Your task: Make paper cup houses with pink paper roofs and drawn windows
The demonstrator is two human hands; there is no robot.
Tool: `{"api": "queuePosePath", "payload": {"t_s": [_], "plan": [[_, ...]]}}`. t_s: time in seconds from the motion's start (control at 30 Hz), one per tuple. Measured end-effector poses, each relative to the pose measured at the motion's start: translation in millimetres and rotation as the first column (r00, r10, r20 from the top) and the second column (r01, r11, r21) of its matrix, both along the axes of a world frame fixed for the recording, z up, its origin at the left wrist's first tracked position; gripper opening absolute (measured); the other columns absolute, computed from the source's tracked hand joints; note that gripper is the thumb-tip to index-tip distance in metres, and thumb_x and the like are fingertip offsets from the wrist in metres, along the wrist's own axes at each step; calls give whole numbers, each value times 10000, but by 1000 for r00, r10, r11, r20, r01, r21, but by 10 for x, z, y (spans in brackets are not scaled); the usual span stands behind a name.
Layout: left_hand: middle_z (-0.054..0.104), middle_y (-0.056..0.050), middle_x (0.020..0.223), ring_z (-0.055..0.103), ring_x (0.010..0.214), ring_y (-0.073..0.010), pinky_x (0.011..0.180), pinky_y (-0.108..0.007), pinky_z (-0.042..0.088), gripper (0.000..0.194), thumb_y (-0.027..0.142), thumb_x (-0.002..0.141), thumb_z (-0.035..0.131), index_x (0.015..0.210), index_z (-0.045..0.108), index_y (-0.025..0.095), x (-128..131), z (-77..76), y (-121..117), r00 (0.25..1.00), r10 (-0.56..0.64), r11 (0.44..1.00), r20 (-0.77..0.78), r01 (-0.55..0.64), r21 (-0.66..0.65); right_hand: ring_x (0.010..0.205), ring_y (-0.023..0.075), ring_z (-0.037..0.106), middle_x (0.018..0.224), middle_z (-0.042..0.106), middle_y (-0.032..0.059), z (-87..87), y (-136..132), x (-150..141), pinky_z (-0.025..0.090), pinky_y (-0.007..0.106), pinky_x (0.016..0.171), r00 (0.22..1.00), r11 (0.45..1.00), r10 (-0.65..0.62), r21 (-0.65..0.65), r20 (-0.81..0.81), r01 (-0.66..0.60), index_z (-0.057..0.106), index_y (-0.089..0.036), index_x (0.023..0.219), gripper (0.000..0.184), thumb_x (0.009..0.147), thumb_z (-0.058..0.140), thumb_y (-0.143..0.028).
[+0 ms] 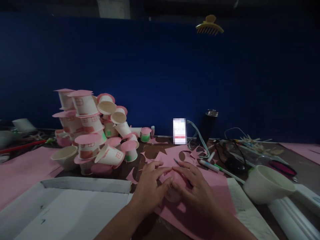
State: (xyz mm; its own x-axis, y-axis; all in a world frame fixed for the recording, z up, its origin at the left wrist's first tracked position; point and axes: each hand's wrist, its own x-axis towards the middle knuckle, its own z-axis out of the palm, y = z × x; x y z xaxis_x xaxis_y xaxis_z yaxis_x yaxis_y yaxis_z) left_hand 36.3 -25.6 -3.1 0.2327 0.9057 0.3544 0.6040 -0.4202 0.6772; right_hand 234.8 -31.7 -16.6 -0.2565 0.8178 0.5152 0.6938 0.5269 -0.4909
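My left hand (pixel 150 186) and my right hand (pixel 193 186) meet over a small pink paper piece (pixel 175 193) that sits on an upturned cup, mostly hidden under the fingers. Both hands press on it, fingers curved down around its rim. It rests on a pink paper sheet (pixel 200 213) with round holes cut out of it. What the cup looks like below the paper is hidden.
A pile of white paper cups with pink lids (pixel 92 133) stands at the left. A white cardboard box lid (pixel 62 210) lies at the front left. At the right lie an empty white cup (pixel 267 183), markers (pixel 210 165), cables and a dark bottle (pixel 208 126). A blue wall stands behind.
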Motion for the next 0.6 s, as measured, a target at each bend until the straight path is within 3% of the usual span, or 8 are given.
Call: {"api": "queuePosePath", "payload": {"t_s": [0.23, 0.47, 0.6], "plan": [[555, -76, 1268, 468, 1214, -281, 1048, -451, 359, 352, 430, 841, 573, 1155, 676, 310, 6, 1, -2, 1000, 8, 999, 13, -7, -51, 1199, 312, 512, 1291, 571, 60, -29, -10, 3, 422, 522, 1004, 998, 995, -13, -95, -65, 6, 582, -388, 1222, 399, 830, 655, -403], [560, -76, 1273, 471, 1215, -283, 1053, -451, 357, 358, 447, 841, 569, 1157, 675, 317, 10, 4, -2, 1000, 3, 998, 27, -1, -55, 1200, 297, 524, 1268, 595, 67, -3, -28, 39, 436, 502, 1001, 995, 996, 20, -84, -100, -28, 578, -366, 1243, 343, 903, 548, -332], [560, -82, 1276, 469, 1221, -294, 1056, -461, 355, 376, 475, 838, 563, 1159, 676, 314, 8, -1, 5, 999, -1, 998, 37, 3, -68, 1181, 313, 539, 1252, 619, 61, 61, -88, 9, 434, 523, 995, 995, 996, 60, -53, -81, -64, 625, -355, 1165, 332, 837, 637, -308]]}}
